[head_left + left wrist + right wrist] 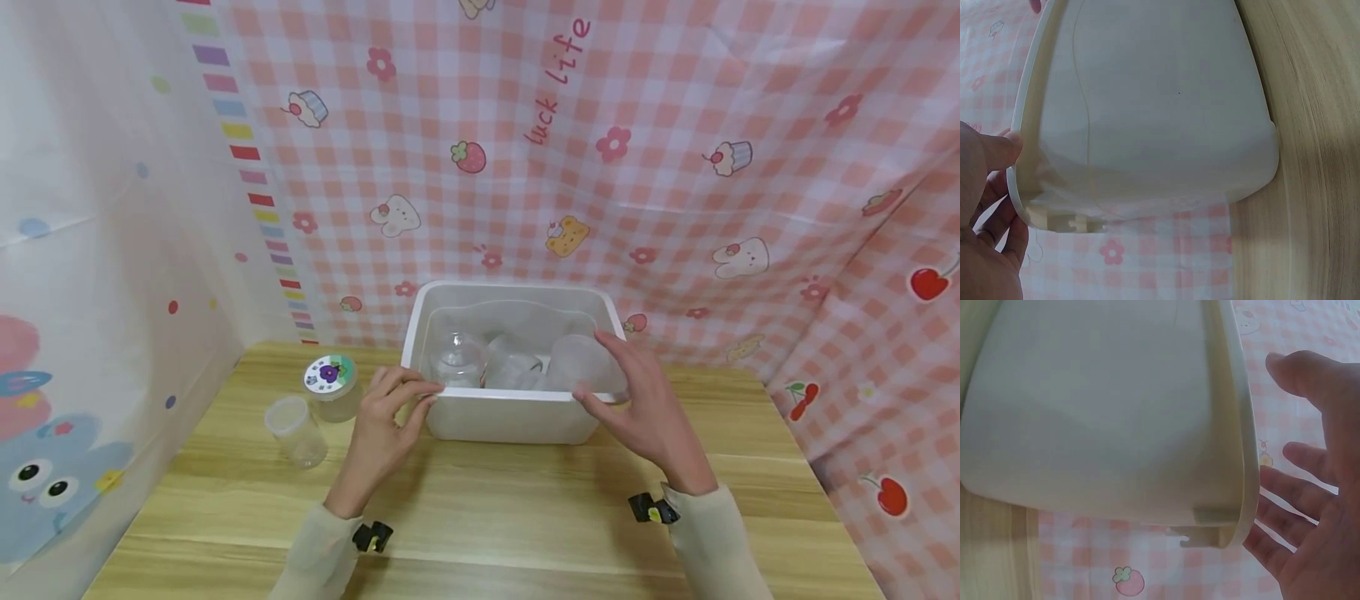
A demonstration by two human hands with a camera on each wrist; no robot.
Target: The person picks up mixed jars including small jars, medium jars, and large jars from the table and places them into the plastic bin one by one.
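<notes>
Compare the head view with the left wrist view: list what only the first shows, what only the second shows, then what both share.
Only the head view: the right hand at the bin's right front corner, clear containers inside the bin, a lidded jar and an open clear cup left of it.

Only the left wrist view: the bin's outer wall close up, with the notched tab under its rim.

Both: the white bin, the left hand touching its rim, the wooden table, the pink checked cloth.

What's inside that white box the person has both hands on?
The white box holds several clear plastic containers, one shaped like a small bottle. The right hand and the front wall cover their lower parts, so the count is unclear.
</notes>
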